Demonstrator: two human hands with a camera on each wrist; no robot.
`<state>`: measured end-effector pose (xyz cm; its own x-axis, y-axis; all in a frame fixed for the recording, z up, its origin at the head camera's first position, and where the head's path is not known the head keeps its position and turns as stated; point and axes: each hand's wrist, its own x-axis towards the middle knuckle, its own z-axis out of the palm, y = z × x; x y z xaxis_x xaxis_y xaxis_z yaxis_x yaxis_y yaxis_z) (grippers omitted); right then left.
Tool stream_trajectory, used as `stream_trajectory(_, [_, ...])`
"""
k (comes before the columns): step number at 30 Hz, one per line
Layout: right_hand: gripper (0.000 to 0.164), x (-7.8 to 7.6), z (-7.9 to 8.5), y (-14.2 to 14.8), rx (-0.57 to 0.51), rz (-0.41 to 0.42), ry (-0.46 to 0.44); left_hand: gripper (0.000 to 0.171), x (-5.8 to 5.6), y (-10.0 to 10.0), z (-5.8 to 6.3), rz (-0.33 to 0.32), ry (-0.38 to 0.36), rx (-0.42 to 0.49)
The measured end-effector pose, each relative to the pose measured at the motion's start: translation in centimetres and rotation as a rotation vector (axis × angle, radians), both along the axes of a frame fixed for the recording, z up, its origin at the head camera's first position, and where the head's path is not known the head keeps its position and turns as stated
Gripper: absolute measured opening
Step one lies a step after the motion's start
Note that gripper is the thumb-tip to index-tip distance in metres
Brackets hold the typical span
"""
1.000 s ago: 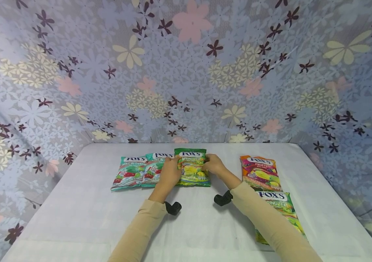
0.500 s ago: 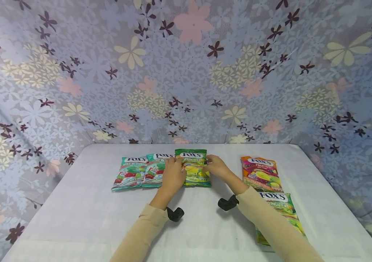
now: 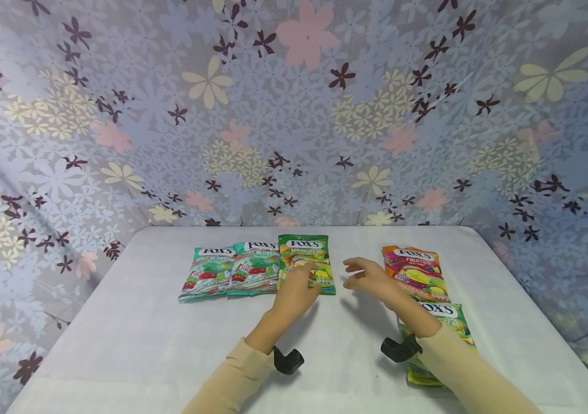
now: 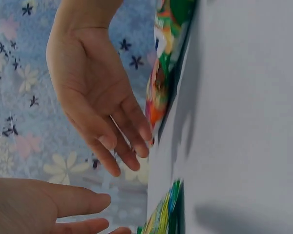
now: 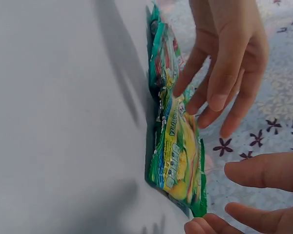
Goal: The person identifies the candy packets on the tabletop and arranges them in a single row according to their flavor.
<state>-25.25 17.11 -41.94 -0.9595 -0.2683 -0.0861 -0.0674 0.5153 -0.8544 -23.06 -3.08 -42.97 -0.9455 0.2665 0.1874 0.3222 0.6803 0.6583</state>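
Observation:
A green Fox's Spring Tea candy bag [image 3: 304, 246] lies at the back middle of the table, its left edge against two teal Mint Blossom bags [image 3: 208, 273]. My left hand [image 3: 296, 293] is over its lower part with fingers loosely extended, holding nothing. Right of that bag, my right hand [image 3: 373, 282] hovers with fingers spread and nothing between them. In the right wrist view, the left hand [image 5: 229, 63] hangs above the bag row, the Spring Tea bag [image 5: 180, 156] below it. Relaxed fingers of both hands show in the left wrist view.
An orange and purple Fox's Fruits bag [image 3: 418, 276] lies at the right. Nearer on that side is another green Spring Tea bag [image 3: 444, 311], partly hidden by my right forearm. White cloth covers the table [image 3: 128, 345]; a floral curtain [image 3: 294, 132] stands behind it.
Both hands have come away from the middle Spring Tea bag's edges. The right hand has moved right and nearer, the left slightly right and nearer. The bags stay in place.

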Motion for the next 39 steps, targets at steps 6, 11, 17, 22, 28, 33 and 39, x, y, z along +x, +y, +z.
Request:
stream_trajectory(6, [0.056,2.7,0.4,2.4,0.001,-0.005,0.032,0.041,1.1,2.3,-0.8,-0.101,-0.125,0.051])
stream_trajectory(11, [0.056,4.7,0.6,4.2,0.006,-0.018,0.059,0.039,2.4,4.2,-1.1,-0.159,-0.179,0.05])
stream_trajectory(17, [0.059,6.8,0.7,6.7,0.011,-0.049,0.066,0.04,3.7,6.3,-0.7,-0.229,-0.274,0.081])
stream_trajectory(22, [0.063,8.0,0.7,8.3,-0.011,-0.061,0.026,0.039,4.1,7.5,-0.8,-0.261,-0.309,0.082])
stream_trajectory(28, [0.068,8.8,0.9,10.1,0.038,-0.113,-0.025,0.041,4.4,8.9,-1.4,-0.328,-0.305,0.037])
stream_trajectory(33, [0.073,9.4,0.6,11.6,0.068,-0.145,-0.043,0.042,4.5,9.8,-1.7,-0.392,-0.279,-0.059])
stream_trajectory(39, [0.078,9.4,-0.2,13.7,0.131,-0.217,-0.081,0.044,4.6,10.4,-1.9,-0.444,-0.271,-0.107])
